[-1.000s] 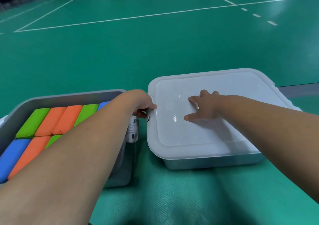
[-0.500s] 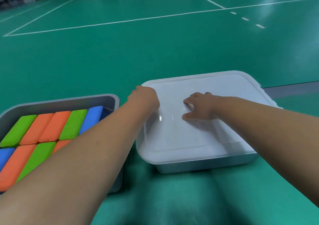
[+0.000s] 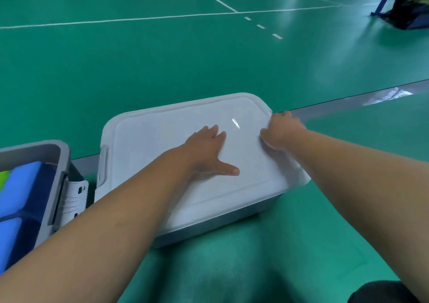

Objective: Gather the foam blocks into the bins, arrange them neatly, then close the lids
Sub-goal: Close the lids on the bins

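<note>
The green floor carries two grey bins side by side and a dark bag far off.

On the floor, the lidded bin sits right of the open bin holding foam blocks, a bag far behind.

Glossy smooth plastic lid, shiny green floor — matt foam blocks

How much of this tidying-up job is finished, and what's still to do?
Done: foam blocks sit packed in the open grey bin, and the white lid lies on the second bin. In hand: the left hand presses flat on that lid while the right hand works its far edge, apparently fastening it. Left: the open bin has no lid on it.
</note>
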